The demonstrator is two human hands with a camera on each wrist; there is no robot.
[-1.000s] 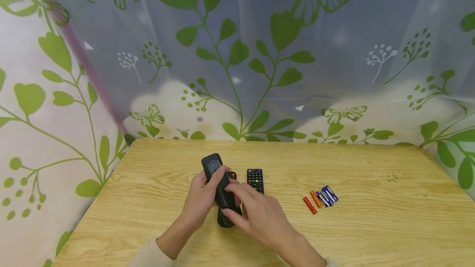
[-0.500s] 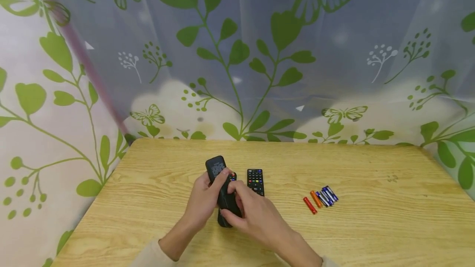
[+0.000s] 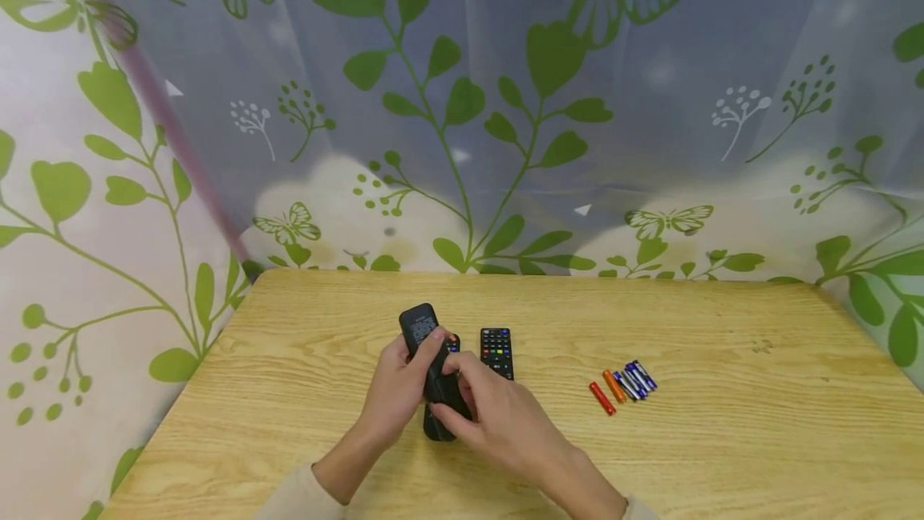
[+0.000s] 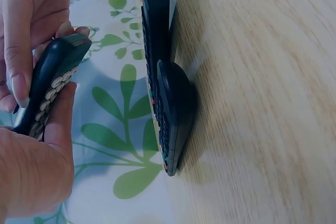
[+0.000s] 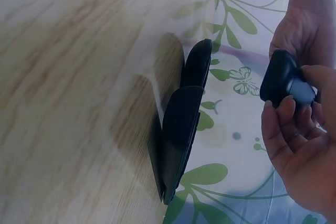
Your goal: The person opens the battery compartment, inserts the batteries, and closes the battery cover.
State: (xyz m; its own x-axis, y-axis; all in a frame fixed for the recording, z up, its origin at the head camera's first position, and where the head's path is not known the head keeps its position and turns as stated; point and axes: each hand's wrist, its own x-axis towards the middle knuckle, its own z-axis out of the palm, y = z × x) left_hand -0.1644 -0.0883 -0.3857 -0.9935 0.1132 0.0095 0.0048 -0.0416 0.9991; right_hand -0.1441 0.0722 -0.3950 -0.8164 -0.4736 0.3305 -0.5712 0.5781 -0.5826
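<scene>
Wood-grain table [image 3: 722, 432]: raised remote [image 3: 439, 385], left hand [image 3: 395, 392] and right hand [image 3: 505, 416] gripping; we judge it light, stiff, best held edgewise.

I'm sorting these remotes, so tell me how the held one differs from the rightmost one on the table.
The held remote is off the table; the rightmost remote lies on it. To the head camera, the held remote shows its printed back, the rightmost remote its buttons. Both have black bodies.
</scene>
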